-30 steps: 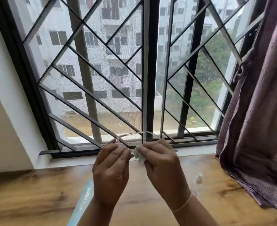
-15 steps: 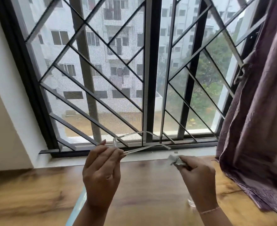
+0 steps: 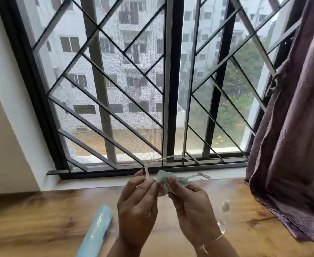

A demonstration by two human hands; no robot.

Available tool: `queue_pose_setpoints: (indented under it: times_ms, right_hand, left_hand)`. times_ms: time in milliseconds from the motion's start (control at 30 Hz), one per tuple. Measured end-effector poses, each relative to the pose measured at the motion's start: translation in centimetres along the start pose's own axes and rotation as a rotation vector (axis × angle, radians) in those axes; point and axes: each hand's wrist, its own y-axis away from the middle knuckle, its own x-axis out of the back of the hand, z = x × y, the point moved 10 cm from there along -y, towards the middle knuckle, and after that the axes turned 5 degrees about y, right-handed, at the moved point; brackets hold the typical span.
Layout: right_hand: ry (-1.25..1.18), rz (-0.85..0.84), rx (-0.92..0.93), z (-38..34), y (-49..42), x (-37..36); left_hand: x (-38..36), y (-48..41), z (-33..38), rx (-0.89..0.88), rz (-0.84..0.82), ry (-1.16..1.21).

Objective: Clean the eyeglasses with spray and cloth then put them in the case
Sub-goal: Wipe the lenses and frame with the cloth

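Above the near middle of the wooden desk [image 3: 41,219], both hands are raised close together in front of the window [image 3: 134,89]. The left hand [image 3: 136,206] pinches the clear-framed eyeglasses [image 3: 147,171] between thumb and fingertips near one hinge; one thin temple arm runs up and to the right across the window's lower rail. The right hand [image 3: 191,203] is closed around a crumpled pale green-grey cloth [image 3: 164,179], pressing it against the glasses where a lens would sit, though the lens itself is hidden by the fabric. Beyond the cloth, to the right, another transparent part of the frame juts out over the sill. On the desk to the left of the wrists lies a light blue case [image 3: 95,236], elongated and rounded, closed as far as can be seen, so its contents cannot be told. A small clear spray bottle [image 3: 223,216] stands on the desk to the right of the right hand, blurred. Purple curtain [image 3: 291,145] hangs along the right edge, its hem resting on the desk.
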Motion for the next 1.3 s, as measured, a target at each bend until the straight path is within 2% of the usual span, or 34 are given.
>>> queue_pose_setpoints:
  times_ms: [133, 267, 333, 400, 467, 500, 567, 700, 800, 933, 1133, 1200, 1300]
  right_hand:
    - [0.026, -0.062, 0.004, -0.2, -0.1, -0.3]
    - [0.197, -0.149, 0.08, -1.7, 0.0, 0.1]
    - [0.269, -0.215, 0.086, -2.3, 0.0, 0.5]
    - [0.328, -0.295, 0.091, -3.0, 0.3, 0.7]
    - [0.345, -0.371, 0.094, -3.6, 0.7, 1.0]
    - [0.344, -0.418, 0.097, -3.9, 1.0, 0.9]
    - [0.344, -0.53, 0.106, -4.4, 1.7, 0.4]
    - [0.391, -0.68, 0.111, -4.4, 2.6, -0.3]
    - [0.372, -0.714, 0.103, -4.2, 2.7, -0.1]
    - [0.384, -0.709, 0.14, -4.2, 2.7, 0.2]
    - [0.356, -0.685, 0.095, -3.5, 2.3, 1.0]
    - [0.337, -0.536, 0.045, -2.8, 1.2, 2.2]
    - [0.352, -0.142, 0.064, -2.5, -0.8, 6.0]
  left_hand:
    - [0.1, 0.6, -0.1, 0.006, -0.025, 0.042]
    - [0.1, 1.2, -1.1, 0.083, -0.15, 0.176]
    - [0.5, 1.9, -4.4, 0.389, -0.162, 0.267]
    - [0.7, 4.5, -8.7, 0.838, -0.084, 0.387]
    - [-0.8, 7.6, -11.6, 1.25, 0.002, 0.645]
    - [-1.5, 8.8, -12.4, 1.411, 0.061, 0.783]
    - [-2.1, 9.5, -13.0, 1.565, 0.087, 0.9]
    - [-3.4, 8.0, -11.9, 1.586, -0.072, 1.1]
    - [-4.1, 6.9, -10.9, 1.568, -0.156, 1.113]
    - [-4.2, 6.6, -10.4, 1.56, -0.204, 1.089]
    - [-3.6, 5.7, -10.1, 1.523, -0.263, 1.062]
    - [-3.1, 5.2, -10.5, 1.527, -0.199, 1.048]
    - [-2.0, 3.9, -11.6, 1.462, -0.096, 0.932]
